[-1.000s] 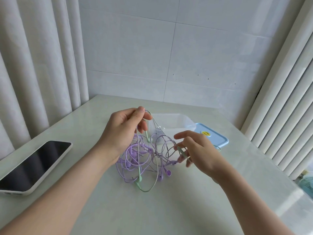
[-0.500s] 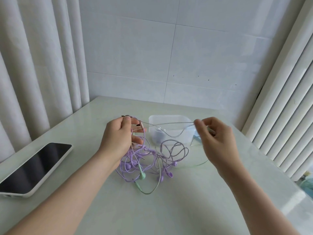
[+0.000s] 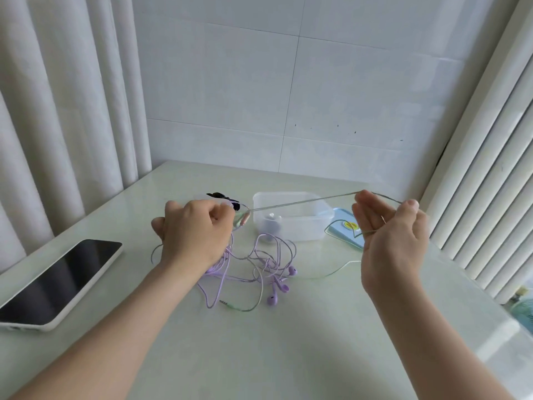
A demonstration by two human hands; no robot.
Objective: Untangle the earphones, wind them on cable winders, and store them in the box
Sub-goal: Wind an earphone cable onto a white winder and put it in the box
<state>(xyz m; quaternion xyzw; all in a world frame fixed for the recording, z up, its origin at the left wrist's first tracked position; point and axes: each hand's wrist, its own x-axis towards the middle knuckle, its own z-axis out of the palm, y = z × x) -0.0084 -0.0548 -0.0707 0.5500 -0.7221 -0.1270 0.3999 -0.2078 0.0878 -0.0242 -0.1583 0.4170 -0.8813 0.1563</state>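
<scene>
The purple tangle (image 3: 268, 264) lies mid-desk (image 3: 288, 342), just in front of the box (image 3: 291, 226). A green cable (image 3: 302, 201) runs taut above it from the left hand (image 3: 196, 229), fingers curled round it, to the right hand (image 3: 389, 235), fingers loosely straight, cable draped over them. This is the untangling step. Next, I judge, the green slack needs drawing clear of the purple loops.

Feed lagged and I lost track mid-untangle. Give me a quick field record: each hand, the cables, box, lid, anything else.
left hand: fist gripping the green cable
right hand: open, green cable draped over fingers and thumb
green cable: taut between hands, above the box
purple earphones: tangled on table
box: open, small bluish item inside
lid: flat, right of box
phone: far left
</scene>
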